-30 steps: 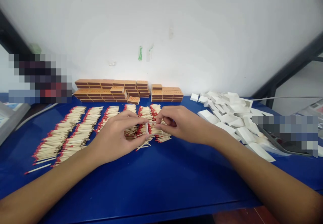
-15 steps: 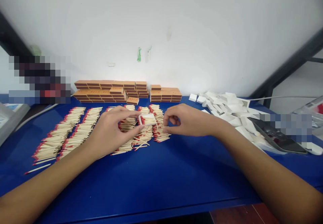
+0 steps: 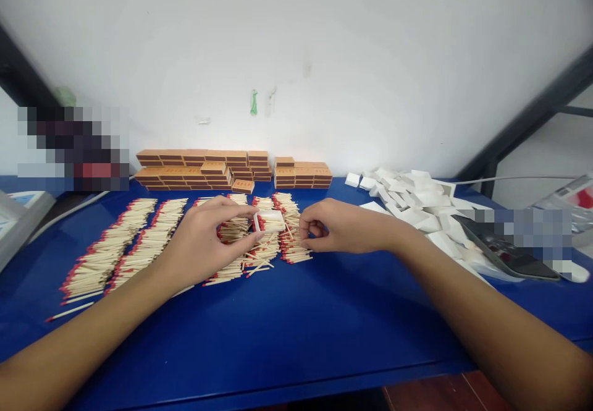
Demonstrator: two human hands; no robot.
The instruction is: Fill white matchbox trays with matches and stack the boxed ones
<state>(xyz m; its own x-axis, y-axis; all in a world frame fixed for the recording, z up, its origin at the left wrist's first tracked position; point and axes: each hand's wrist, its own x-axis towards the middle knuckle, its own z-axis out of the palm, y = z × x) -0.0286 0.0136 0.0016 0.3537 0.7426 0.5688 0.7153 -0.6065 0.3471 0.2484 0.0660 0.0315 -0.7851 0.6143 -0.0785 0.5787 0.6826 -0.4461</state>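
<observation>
Left hand [image 3: 204, 238] has a small white tray [image 3: 270, 220] pinched between thumb and fingers, held just above the matchstick rows [image 3: 139, 244] mid-desk [image 3: 296, 330]. Right hand [image 3: 343, 228] sits just right of it, fingers curled in narrow over the matches; can't tell if they hold any. Brown matchboxes [image 3: 231, 169] stacked far back, white trays [image 3: 412, 198] piled right.

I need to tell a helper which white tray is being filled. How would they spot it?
On the blue table, find the rows of red-tipped matches. Above their middle, the left hand holds one small white tray, unlike the empty white trays heaped at right.
</observation>
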